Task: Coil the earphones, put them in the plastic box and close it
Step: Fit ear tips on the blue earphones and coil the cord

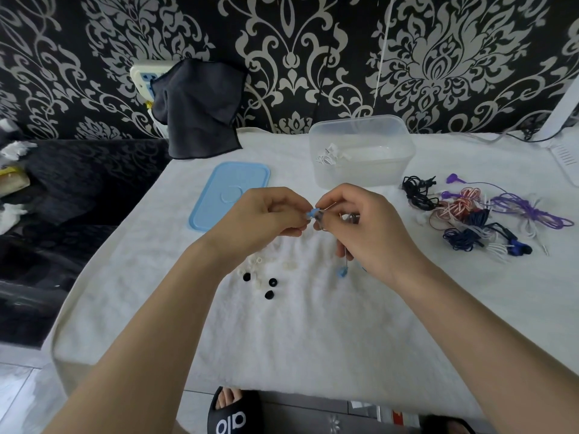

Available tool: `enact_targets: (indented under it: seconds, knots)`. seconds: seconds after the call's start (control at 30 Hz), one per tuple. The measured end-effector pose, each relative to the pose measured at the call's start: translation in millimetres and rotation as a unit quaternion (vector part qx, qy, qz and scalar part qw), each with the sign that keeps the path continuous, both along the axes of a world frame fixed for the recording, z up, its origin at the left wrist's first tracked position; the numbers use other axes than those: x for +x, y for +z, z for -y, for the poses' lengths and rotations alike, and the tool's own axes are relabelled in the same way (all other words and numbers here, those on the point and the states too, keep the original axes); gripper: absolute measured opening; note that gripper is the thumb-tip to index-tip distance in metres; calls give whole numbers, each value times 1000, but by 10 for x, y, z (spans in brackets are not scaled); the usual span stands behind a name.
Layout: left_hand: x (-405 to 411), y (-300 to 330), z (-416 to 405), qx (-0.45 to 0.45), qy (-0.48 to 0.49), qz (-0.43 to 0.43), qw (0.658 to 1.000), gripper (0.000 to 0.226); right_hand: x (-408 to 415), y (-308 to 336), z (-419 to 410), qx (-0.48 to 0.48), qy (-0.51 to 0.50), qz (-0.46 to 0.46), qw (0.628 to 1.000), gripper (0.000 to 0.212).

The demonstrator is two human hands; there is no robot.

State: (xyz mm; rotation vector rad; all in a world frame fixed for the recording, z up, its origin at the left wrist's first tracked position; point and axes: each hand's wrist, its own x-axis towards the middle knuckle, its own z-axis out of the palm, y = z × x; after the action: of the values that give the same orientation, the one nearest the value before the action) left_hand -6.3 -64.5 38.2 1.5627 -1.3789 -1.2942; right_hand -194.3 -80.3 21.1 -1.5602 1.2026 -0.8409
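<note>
Both hands work mid-table: the left hand [275, 211] pinches a blue earbud [310, 213], the right hand [360, 227] grips the coiled cord, with a second bud [341, 272] dangling below. So this pair is probably half coiled. One white pair [327, 156] already lies in the open box [360, 151] near the far edge. Its lid [228, 195] lies left of it, and a tangled pile [479, 214] waits toward the right edge.

Lying on the towel-covered counter [313, 324]: blue lid [230, 195], clear plastic box [360, 151], tangled earphones [488, 214], loose ear tips [266, 281], dark cloth [200, 111].
</note>
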Motion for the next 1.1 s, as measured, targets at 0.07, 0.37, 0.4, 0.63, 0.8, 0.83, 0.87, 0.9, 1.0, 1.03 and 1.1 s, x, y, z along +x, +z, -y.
enact_targets:
  seconds: [0.07, 0.37, 0.4, 0.63, 0.8, 0.83, 0.87, 0.9, 1.0, 1.03, 1.1]
  knots:
    - [8, 7, 1, -5, -2, 5, 1000, 19, -4, 10, 2, 1, -1, -1, 1000, 4]
    - [31, 43, -10, -39, -14, -15, 999, 14, -45, 114, 32, 113, -3, 105, 988, 14]
    - [28, 51, -7, -41, -13, -28, 999, 13, -52, 119, 38, 137, -2, 120, 983, 15]
    - [3, 81, -11, -44, -28, -103, 993, 18, -26, 158, 35, 238, -2, 225, 945, 8]
    - [15, 99, -16, -31, -46, -127, 990, 18, -34, 169, 30, 237, 14, 232, 943, 18]
    - [19, 105, -16, -27, -46, -132, 990, 17, -36, 169, 30, 235, 17, 234, 943, 20]
    - [21, 107, -14, -23, -45, -136, 989, 15, -36, 169, 31, 235, 19, 238, 942, 20]
    - [25, 111, -13, -19, -45, -140, 989, 15, -39, 168, 32, 235, 21, 244, 941, 20]
    - [23, 124, -21, -5, -43, -154, 987, 14, -32, 168, 32, 248, 28, 267, 931, 17]
    - [21, 132, -26, 0, -43, -161, 986, 13, -30, 171, 33, 254, 32, 274, 927, 14]
    - [19, 150, -34, 12, -35, -182, 983, 11, -30, 180, 38, 270, 40, 288, 918, 8]
